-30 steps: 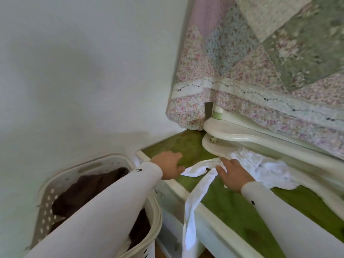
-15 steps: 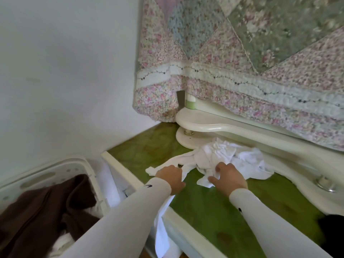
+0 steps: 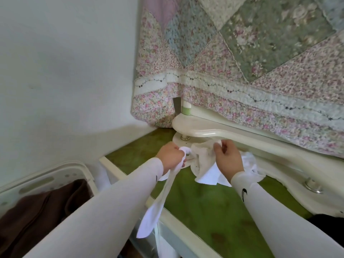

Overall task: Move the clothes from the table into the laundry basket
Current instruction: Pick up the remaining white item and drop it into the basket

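Note:
A white garment (image 3: 202,162) is bunched above the green table top (image 3: 208,207). My left hand (image 3: 171,158) is closed around one end of it, and a long white sleeve or strap hangs down from that fist past the table's front edge. My right hand (image 3: 228,157) pinches the upper edge of the bunched cloth and lifts it. The white laundry basket (image 3: 46,179) stands at the lower left beside the table, with a brown garment (image 3: 37,216) inside.
A floral patchwork quilt (image 3: 242,62) hangs over a cream mirror stand (image 3: 204,131) at the back of the table. A white wall fills the left side. Something dark (image 3: 327,226) lies at the right edge of the table.
Both hands have closed on the white garment and raised it off the table; before, they were pressing on it flat. The view has swung a little to the right.

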`<action>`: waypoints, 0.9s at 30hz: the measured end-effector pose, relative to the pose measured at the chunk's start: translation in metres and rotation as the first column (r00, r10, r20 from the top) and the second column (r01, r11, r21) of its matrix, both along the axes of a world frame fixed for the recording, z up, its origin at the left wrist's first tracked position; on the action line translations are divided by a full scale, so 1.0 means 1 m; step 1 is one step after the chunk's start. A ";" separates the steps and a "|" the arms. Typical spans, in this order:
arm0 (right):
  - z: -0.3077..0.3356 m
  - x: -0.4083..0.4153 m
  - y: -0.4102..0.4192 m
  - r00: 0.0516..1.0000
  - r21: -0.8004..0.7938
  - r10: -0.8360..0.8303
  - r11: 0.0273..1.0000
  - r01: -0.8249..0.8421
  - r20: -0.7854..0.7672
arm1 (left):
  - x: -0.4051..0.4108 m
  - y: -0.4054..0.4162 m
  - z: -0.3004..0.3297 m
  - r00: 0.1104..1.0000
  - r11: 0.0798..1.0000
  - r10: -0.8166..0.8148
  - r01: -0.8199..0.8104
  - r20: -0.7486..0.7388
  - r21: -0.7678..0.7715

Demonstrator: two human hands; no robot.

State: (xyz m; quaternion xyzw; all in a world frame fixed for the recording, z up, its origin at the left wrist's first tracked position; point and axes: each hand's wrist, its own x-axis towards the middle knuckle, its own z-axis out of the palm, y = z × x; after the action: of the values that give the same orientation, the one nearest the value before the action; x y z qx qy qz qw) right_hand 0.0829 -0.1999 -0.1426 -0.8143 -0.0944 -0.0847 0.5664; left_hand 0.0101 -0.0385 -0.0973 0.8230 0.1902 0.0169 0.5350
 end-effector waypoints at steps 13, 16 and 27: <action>0.062 -0.080 0.036 0.873 0.253 0.488 0.841 -0.479 0.032 | -0.016 -0.017 0.008 0.998 0.574 -0.046 -0.009 -0.043 -0.819; 0.055 -0.085 0.024 0.848 0.169 0.529 0.833 -0.527 0.036 | -0.016 -0.020 0.016 0.998 0.810 0.026 -0.058 -0.064 -0.584; -0.002 -0.053 0.013 0.712 0.361 0.198 0.929 0.084 -0.674 | -0.033 0.010 0.104 0.921 0.938 0.063 0.077 0.385 -0.337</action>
State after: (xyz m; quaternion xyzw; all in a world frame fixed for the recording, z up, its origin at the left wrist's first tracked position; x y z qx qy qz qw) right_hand 0.0297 -0.1872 -0.1447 -0.6617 0.1187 0.2314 0.7032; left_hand -0.0229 -0.0288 0.0072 0.6968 0.0768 0.1446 0.6983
